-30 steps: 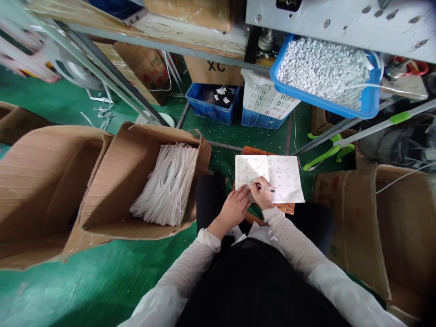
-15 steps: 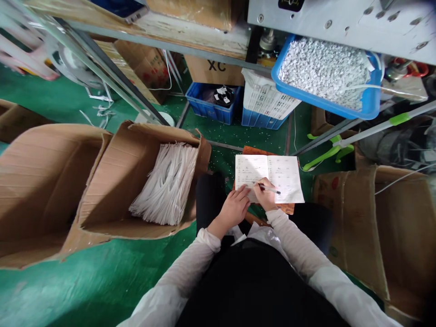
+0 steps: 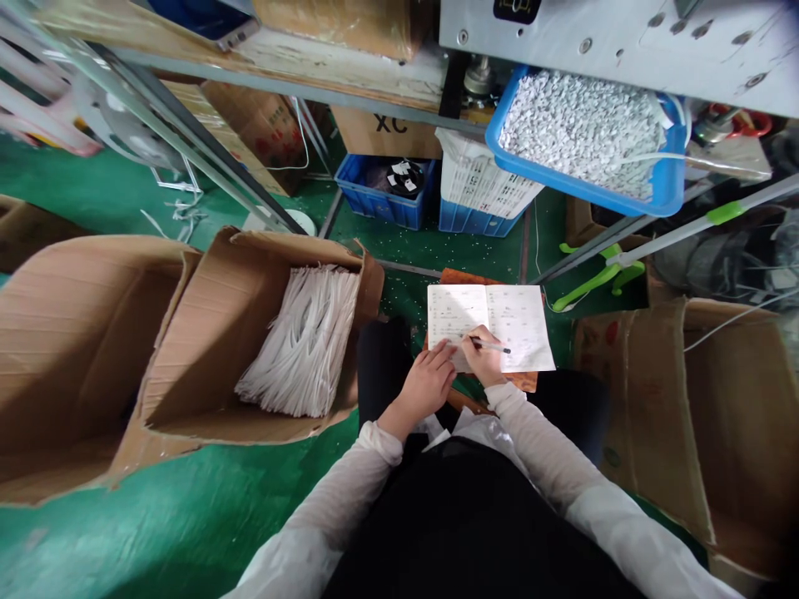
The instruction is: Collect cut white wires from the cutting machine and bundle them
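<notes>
An open notebook [image 3: 521,320] with rows of handwriting lies on a reddish-brown wooden board [image 3: 462,276] between my knees. My right hand [image 3: 483,358] is closed around a pen [image 3: 492,344], its tip on the left page near the middle fold. Flat on the lower left corner of the notebook rests my left hand [image 3: 429,378], fingers stretched out and holding nothing. The writing is too small to read.
On my left stands a cardboard box [image 3: 187,358] holding a bundle of white strips [image 3: 305,341]. Another cardboard box [image 3: 649,416] is on my right. Ahead, a blue tray [image 3: 671,187] of small white pieces sits under a metal machine [image 3: 599,42]. Blue crates [image 3: 384,204] stand below the bench.
The view has shifted slightly, so the bench and tray appear a little further left. Both hands keep nearly the same place on the notebook, the pen still in my right hand.
</notes>
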A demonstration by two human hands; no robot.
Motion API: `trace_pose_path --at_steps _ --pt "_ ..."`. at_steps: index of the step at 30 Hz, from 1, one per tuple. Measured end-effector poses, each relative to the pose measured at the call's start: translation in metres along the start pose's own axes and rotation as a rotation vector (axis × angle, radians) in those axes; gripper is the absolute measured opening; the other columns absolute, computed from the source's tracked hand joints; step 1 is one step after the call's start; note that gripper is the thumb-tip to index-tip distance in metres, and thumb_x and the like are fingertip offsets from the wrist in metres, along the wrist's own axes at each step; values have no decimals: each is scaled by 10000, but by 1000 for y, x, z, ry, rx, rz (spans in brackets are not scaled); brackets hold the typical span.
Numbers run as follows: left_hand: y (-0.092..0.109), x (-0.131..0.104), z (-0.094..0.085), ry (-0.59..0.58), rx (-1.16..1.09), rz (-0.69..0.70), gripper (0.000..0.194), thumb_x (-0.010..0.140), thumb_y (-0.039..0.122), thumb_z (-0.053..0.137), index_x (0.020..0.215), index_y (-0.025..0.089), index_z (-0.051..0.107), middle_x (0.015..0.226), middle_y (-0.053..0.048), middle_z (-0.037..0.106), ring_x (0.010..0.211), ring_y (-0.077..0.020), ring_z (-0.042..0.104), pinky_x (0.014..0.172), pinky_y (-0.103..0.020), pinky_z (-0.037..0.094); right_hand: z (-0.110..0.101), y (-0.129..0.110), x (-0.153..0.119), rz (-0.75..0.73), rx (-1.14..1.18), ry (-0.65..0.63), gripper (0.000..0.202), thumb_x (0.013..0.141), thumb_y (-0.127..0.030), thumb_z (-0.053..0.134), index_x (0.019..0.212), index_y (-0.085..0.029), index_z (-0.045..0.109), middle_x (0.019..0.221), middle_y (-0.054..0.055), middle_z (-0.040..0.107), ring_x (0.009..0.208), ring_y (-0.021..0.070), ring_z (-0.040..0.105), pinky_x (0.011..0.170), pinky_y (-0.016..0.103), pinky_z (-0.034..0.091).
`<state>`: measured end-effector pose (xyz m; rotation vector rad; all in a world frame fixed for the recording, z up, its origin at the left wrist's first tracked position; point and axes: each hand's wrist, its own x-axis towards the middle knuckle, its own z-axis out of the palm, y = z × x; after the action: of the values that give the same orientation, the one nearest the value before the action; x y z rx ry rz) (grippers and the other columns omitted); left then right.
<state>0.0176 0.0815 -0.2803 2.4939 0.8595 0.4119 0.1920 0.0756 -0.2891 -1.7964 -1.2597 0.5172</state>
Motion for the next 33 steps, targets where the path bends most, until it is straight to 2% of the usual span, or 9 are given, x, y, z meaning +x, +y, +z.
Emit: trace_pose_path --at_steps 33 --pt "2 0 -2 -24 -13 -19 201 984 201 456 982 169 654 1425 -104 579 1455 -284 383 1097 -476 419 -3 -5 1 28 -16 20 119 812 -249 535 707 -223 583 652 -2 612 630 174 586 672 293 504"
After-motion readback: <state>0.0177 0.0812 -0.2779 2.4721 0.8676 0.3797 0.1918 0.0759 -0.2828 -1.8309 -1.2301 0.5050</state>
